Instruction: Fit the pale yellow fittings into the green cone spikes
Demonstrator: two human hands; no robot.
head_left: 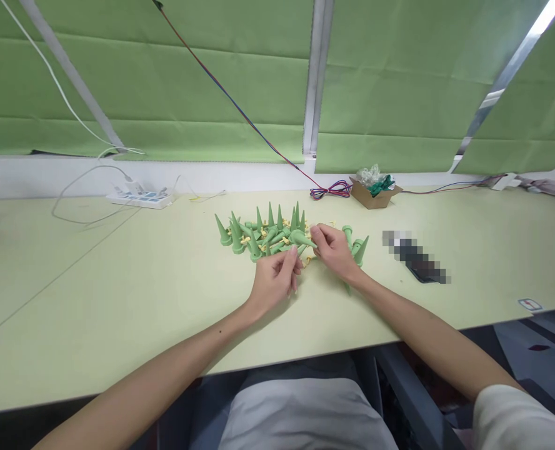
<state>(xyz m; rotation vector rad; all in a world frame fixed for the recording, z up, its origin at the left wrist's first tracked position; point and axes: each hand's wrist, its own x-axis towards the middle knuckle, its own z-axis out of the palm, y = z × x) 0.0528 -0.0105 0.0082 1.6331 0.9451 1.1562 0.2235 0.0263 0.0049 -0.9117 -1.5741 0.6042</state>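
Right hand: thumb and forefinger pinch the narrow end of a green cone, which lies on its side, wide end to the left, at the right part of the pile. Left hand: thumb and forefinger brought close together, just nearer than the cone; cannot tell whether anything is between them. Left and far of the hands, a pile of green cones, several upright, with small yellow pieces among them. More green pieces just right of the right hand. Farther right, a pixelated dark object on the table. Far side: cardboard box at right, power strip at left.
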